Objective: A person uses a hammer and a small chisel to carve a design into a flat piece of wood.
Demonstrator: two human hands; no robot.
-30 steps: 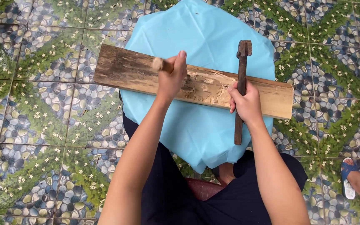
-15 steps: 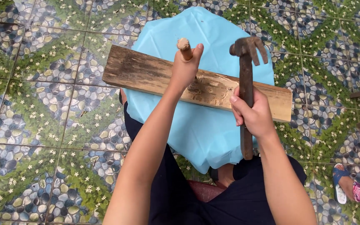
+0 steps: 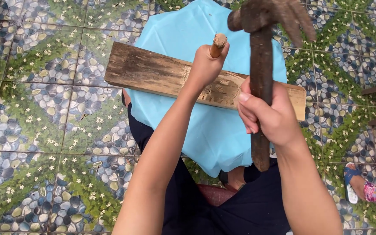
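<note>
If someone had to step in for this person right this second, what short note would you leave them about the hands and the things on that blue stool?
Left hand: closed around a wooden-handled chisel, held upright, its tip hidden behind the hand, over the carved patch of the plank.
Right hand: gripping a rusty claw hammer at mid-handle, head raised above the chisel's butt.
Wooden plank: lies across the blue stool top, over the tiled floor.
Done: a pale, roughened area is already cut into the plank beside the left hand.
Left: the hammer is raised and not touching the chisel. How deep the cut goes cannot be told.
</note>
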